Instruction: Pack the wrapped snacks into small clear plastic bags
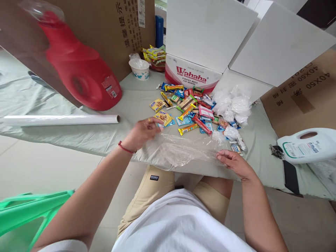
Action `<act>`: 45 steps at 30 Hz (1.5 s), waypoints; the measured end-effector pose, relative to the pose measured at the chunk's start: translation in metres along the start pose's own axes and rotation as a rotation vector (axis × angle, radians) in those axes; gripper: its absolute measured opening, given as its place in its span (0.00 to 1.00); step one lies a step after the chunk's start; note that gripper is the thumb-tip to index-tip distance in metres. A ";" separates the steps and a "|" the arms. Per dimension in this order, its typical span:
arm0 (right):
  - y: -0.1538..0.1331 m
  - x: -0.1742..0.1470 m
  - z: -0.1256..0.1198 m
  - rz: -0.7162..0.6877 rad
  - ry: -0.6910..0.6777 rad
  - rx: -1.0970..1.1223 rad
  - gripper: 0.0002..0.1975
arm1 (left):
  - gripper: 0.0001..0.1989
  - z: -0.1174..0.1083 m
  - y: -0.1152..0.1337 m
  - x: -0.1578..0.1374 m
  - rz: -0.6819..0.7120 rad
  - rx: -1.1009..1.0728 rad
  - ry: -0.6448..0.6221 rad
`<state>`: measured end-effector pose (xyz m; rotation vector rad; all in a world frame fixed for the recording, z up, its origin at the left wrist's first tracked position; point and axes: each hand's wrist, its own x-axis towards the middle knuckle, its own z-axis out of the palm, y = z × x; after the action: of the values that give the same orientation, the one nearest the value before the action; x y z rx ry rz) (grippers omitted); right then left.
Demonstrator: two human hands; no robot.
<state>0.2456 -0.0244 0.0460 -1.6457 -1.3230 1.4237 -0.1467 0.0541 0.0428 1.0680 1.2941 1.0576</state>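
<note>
In front of the snacks (187, 103), left hand (144, 132) and right hand (234, 162) pinch plastic (180, 151), apparently spreading it; next likely needs gentle tension.

The single view comes from the head of the person and looks forward and steeply down. It is placed above the lap, so the white shirt (178, 224) and the beige shorts (148, 192) appear from above, close at the lower middle. The left hand (144, 133) and the right hand (233, 162) are a little farther, near the centre. Beyond them, the cloth-covered table (133, 99) reaches to the Wahaha carton (193, 73), whose printed side faces the camera.
</note>
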 end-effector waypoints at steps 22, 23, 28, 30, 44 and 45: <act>0.049 -0.026 0.099 0.119 0.120 1.136 0.11 | 0.24 0.133 -0.051 -0.106 -0.750 -0.784 -0.282; 0.054 -0.037 0.103 0.147 0.173 1.064 0.12 | 0.22 0.137 -0.052 -0.102 -0.729 -0.803 -0.228; 0.065 -0.077 0.076 0.073 0.337 0.359 0.21 | 0.23 0.139 -0.059 -0.083 -0.436 -0.561 -0.027; 0.054 -0.068 0.051 -0.105 0.556 0.141 0.23 | 0.27 0.138 -0.060 -0.083 -0.309 -0.412 -0.025; 0.010 0.068 0.069 0.041 0.005 0.545 0.28 | 0.29 0.086 -0.060 -0.057 -0.125 -0.118 -0.016; 0.014 0.069 0.067 0.020 0.088 0.538 0.28 | 0.29 0.081 -0.061 -0.052 -0.130 -0.117 0.043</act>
<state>0.1817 0.0242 -0.0090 -1.3404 -0.7805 1.5315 -0.0666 -0.0090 -0.0075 0.8663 1.3014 1.0493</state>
